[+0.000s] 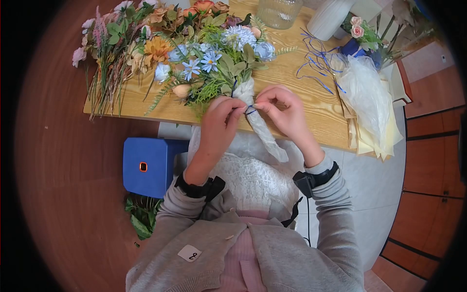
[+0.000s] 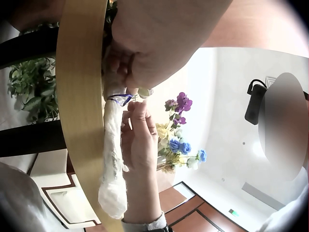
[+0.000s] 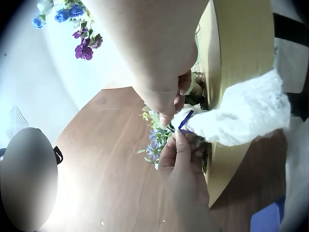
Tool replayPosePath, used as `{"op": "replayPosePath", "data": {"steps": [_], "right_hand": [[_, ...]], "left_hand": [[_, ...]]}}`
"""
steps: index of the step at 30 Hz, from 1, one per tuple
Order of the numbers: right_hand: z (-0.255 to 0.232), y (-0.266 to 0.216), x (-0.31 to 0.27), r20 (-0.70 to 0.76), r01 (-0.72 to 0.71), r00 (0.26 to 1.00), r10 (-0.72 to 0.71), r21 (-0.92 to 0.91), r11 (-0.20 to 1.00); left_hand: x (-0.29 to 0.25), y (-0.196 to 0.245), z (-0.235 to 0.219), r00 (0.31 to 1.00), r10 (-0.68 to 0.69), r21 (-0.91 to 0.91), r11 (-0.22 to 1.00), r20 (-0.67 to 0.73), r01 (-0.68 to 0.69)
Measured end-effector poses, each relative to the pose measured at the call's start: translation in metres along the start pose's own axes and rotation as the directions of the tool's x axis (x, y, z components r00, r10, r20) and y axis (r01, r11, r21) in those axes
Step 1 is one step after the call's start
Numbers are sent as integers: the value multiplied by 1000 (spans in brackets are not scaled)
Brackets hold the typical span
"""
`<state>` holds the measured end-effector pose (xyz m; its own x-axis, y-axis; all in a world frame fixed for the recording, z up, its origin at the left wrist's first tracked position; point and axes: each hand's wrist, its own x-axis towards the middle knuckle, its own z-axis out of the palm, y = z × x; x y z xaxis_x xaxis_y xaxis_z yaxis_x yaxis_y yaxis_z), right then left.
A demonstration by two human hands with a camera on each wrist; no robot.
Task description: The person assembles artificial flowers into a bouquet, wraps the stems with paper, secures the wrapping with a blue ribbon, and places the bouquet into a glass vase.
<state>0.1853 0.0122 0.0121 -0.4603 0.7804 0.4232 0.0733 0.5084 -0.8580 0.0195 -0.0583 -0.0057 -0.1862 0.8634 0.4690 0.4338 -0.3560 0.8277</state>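
Observation:
A bouquet of blue and peach flowers (image 1: 210, 61) lies on the table, its stems wrapped in white tissue (image 1: 264, 132) that hangs past the front edge. Around the wrap runs a thin blue tie (image 1: 250, 110), also seen as a blue loop (image 2: 120, 99) in the left wrist view. My left hand (image 1: 220, 129) pinches the tie from the left side between thumb and fingertips. From the right, my right hand (image 1: 287, 114) pinches it too, thumb against curled index finger. The fingertips of both hands are close together at the wrap.
More flowers (image 1: 131, 51) lie at the table's left. Blue ribbons (image 1: 318, 63), white netting over paper (image 1: 367, 104), a glass vase (image 1: 277, 13) and a white vase (image 1: 328, 19) are at the right and back. A blue stool (image 1: 146, 165) stands below the table (image 1: 318, 124).

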Motion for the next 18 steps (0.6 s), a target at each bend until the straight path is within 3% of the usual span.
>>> {"op": "replayPosePath", "data": {"steps": [2,5,7,13,17,18], "right_hand": [[-2,-2,0,-8,-72,997,73,33,997],[-6,-11,1,36,4,999,-2,-69,998],[-7,-13,1,83,107,993,-86,-287,952],[-7,-11,-3,134,-79,984,117,-259,963],[-9,-12,-1,139,-76,984,115,-259,963],[-9,-11,0,137,17,990,22,-276,961]], "left_hand": [[0,0,0,1000,-24,-8,1000,16,24],[0,-1,1,1000,-19,-23,1000,13,19],[0,-1,1,1000,-20,-17,1000,14,20],[0,3,0,999,-44,-11,999,27,44],[0,4,-1,995,-86,-13,996,42,87],[0,4,-1,995,-86,-13,996,42,87]]}}
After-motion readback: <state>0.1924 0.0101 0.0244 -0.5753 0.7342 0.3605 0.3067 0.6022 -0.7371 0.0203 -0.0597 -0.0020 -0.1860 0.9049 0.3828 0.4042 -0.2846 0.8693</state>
